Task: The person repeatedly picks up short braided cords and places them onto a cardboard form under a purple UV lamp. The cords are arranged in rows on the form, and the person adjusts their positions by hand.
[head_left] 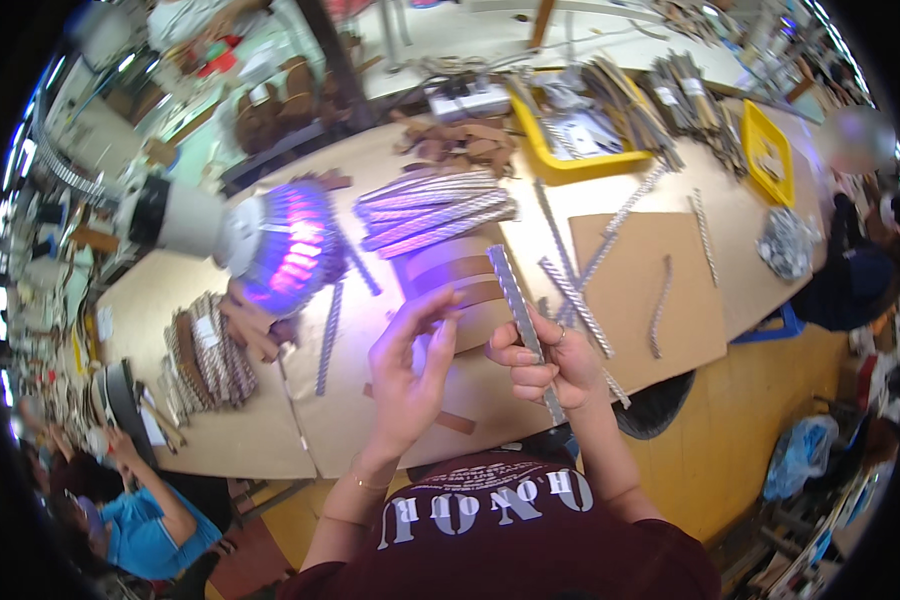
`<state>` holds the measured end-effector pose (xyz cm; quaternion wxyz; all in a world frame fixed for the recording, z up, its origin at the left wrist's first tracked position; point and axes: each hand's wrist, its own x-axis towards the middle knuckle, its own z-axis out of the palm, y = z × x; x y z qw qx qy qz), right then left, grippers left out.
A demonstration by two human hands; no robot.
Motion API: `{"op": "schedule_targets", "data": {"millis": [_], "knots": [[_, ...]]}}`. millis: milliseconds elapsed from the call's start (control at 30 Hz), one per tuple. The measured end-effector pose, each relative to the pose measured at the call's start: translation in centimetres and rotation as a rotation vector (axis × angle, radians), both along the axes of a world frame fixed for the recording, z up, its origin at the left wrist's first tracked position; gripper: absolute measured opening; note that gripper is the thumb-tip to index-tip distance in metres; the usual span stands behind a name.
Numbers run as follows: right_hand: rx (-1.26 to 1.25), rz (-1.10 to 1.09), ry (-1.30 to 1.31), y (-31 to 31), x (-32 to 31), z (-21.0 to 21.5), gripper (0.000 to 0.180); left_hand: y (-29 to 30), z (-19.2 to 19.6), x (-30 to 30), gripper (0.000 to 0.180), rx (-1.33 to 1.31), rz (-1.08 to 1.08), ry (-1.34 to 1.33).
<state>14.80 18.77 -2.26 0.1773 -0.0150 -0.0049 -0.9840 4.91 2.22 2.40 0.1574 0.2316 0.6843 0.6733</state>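
Observation:
My right hand (pixel 552 362) grips a narrow grey braided strap (pixel 515 295), which stands up tilted from the fist, its lower end poking out below the fingers. To the left, my left hand (pixel 412 362) is raised with its fingers curved and apart, holding nothing, and it does not touch the strap. Just beyond both hands lie curved brown bands (pixel 460 275) on the table. Behind those is a pile of pale braided straps (pixel 435 212). More loose braided straps (pixel 578 305) lie to the right of my right hand, partly over a sheet of brown cardboard (pixel 695 330).
A lit lamp (pixel 290 245) reaches in from the left over the table. Bundled braided straps (pixel 210 350) lie at the left. A yellow tray (pixel 580 165) and brown strips (pixel 460 145) are at the back; a smaller yellow tray (pixel 767 155) is at right. Another person (pixel 155 520) sits lower left.

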Motion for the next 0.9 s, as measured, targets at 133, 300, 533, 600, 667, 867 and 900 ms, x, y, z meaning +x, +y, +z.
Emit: {"op": "schedule_targets", "data": {"millis": [133, 300, 533, 600, 667, 867, 900], "knots": [[-0.005, 0.110, -0.075, -2.1, -1.9, 0.9, 0.055, -0.1, 0.6, -2.5, 0.034, 0.229, -0.063, -0.376], [0.055, 0.151, -0.201, -2.8, -3.4, 2.3, 0.055, 0.0, -0.9, -5.1, 0.032, 0.220, -0.053, -0.438], [0.328, 0.098, -0.252, -2.7, -5.9, 4.7, 0.048, -1.6, -3.6, -9.1, 0.025, 0.362, 0.090, -0.339], [0.368, 0.107, -0.271, -3.0, -6.8, 5.0, 0.046, -2.3, -4.2, -9.6, 0.023, 0.479, 0.123, -0.398], [0.408, 0.119, -0.283, -3.3, -7.5, 5.1, 0.043, -2.9, -4.6, -9.9, 0.022, 0.524, 0.165, -0.436], [1.236, 0.021, -0.054, -2.6, -7.2, 6.5, 0.031, -4.7, -4.0, -8.6, 0.023, 0.448, 0.071, -0.305], [1.375, 0.022, -0.058, -2.3, -6.9, 6.9, 0.030, -5.0, -3.8, -8.0, 0.023, 0.364, 0.048, -0.216]]}}
